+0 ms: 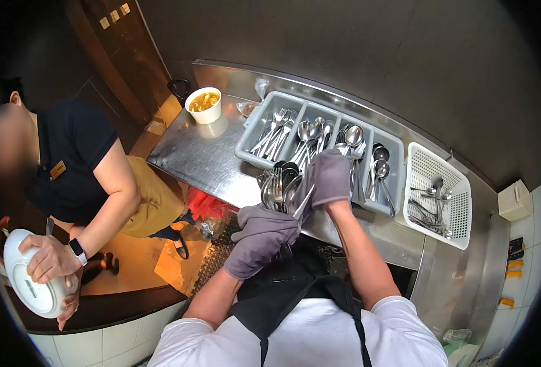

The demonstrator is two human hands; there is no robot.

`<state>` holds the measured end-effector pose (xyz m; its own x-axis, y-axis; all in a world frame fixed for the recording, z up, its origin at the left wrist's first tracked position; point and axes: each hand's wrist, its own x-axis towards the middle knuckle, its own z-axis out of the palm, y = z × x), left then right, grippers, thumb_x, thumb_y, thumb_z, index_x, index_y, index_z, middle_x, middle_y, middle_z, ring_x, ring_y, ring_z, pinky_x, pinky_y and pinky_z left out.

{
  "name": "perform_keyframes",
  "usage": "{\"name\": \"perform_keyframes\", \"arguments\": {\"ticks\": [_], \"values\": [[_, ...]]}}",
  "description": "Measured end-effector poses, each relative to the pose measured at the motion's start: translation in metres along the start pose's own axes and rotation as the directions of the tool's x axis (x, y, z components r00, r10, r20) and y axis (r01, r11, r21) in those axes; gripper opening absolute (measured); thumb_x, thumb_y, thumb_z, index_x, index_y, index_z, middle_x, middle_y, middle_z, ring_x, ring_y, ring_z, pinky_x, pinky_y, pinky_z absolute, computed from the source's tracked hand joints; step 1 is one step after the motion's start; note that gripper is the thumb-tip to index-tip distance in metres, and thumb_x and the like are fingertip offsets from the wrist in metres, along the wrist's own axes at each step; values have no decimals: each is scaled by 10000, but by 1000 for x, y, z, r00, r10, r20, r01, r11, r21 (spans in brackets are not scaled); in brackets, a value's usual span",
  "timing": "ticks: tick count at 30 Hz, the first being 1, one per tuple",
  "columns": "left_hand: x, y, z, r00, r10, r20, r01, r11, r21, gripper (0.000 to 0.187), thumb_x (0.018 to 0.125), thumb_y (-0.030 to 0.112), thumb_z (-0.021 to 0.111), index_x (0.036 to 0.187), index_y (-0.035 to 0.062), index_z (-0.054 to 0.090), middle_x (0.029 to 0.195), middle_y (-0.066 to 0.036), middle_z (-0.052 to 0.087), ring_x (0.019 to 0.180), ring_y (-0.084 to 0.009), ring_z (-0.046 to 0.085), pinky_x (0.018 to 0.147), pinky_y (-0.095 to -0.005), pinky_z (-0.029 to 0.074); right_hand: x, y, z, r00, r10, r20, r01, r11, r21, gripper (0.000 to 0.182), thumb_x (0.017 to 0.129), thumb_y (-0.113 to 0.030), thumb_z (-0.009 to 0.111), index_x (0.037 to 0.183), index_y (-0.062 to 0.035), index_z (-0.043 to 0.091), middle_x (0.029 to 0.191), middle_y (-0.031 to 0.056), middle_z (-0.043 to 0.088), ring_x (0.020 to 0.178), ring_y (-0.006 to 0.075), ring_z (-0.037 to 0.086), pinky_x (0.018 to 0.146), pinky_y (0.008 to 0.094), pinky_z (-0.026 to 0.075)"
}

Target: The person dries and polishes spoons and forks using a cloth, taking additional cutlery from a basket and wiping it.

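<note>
Grey cloth coverings that look like gloves hide the fingers of both my hands. My left hand (263,237) is closed round the lower part of an upright bunch of forks and spoons (278,186). Right beside that bunch, my right hand (327,178) is closed, and what it grips is hidden. A flat, shiny piece of cutlery (305,202) slants between the two hands. Just beyond them lies a grey cutlery tray (243,145) with several compartments. Forks (275,131) fill its left compartment, and spoons (353,136) lie in others.
A white perforated basket (460,235) with some cutlery stands right of the tray. On the steel counter (188,156), at left, sits a white tub of yellowish food (204,105). A co-worker (78,165) stands at left, holding a white oval dish (35,275).
</note>
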<state>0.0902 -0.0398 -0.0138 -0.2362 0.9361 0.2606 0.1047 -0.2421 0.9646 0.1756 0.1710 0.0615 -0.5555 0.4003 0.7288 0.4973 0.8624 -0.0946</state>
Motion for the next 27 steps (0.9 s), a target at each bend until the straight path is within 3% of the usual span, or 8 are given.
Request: {"name": "perform_keyframes", "arguments": {"ticks": [1,4,6,11,15,21,24,27], "values": [[-3,-21,0,998,-19,-60,7,982,-189,206,812,89,573,982,0,648,1032,-129,630,976,-216,607,865,-291,481,0,-4,2,923,356,145,-382,892,240,113,785,-88,566,708,-6,566,694,134,598,631,290,574,568,407,453],[39,112,-7,985,-26,172,-63,869,492,234,853,27,532,1056,-15,639,1133,-137,603,1057,-213,583,917,-282,467,14,-38,-19,761,411,502,-497,867,42,113,767,-113,591,800,-9,622,786,174,593,778,240,607,636,412,468],[45,117,-4,991,21,135,-96,810,578,238,849,28,547,1065,-18,635,1138,-144,599,1048,-222,584,913,-288,467,2,-65,-18,879,283,383,-7,812,-584,130,751,-94,557,789,3,635,807,144,614,759,214,644,596,373,492],[46,72,1,949,242,-201,-120,868,482,249,826,58,613,1062,-16,640,1059,-154,622,923,-245,617,848,-321,496,-33,-43,18,885,-88,457,-12,977,211,68,733,-22,543,784,13,572,796,190,588,774,341,615,714,388,471],[61,115,7,928,371,-32,-197,562,803,106,786,44,644,890,28,659,872,-108,631,859,-225,601,775,-318,500,15,-37,-19,711,213,671,-513,809,287,90,846,-69,487,848,10,530,770,174,574,716,271,561,679,356,450],[57,77,-14,962,13,272,-79,969,233,77,724,124,585,727,52,559,766,-123,554,725,-218,553,595,-321,438,9,-31,-27,838,-387,384,249,898,362,171,830,-120,535,713,-4,584,773,145,596,726,299,591,659,343,456],[48,63,-9,981,0,193,-91,881,463,78,750,120,563,744,42,560,777,-126,560,739,-215,549,633,-305,439,7,-28,-25,971,-171,164,115,944,308,72,702,-119,604,732,-58,627,723,106,597,710,289,592,632,359,464],[51,105,10,930,-368,20,348,859,-377,77,710,96,629,746,45,584,731,-98,594,732,-210,587,622,-292,448,10,-17,-34,947,231,222,-319,738,595,126,719,-104,634,808,-14,630,775,134,601,713,294,596,652,368,469]]}}
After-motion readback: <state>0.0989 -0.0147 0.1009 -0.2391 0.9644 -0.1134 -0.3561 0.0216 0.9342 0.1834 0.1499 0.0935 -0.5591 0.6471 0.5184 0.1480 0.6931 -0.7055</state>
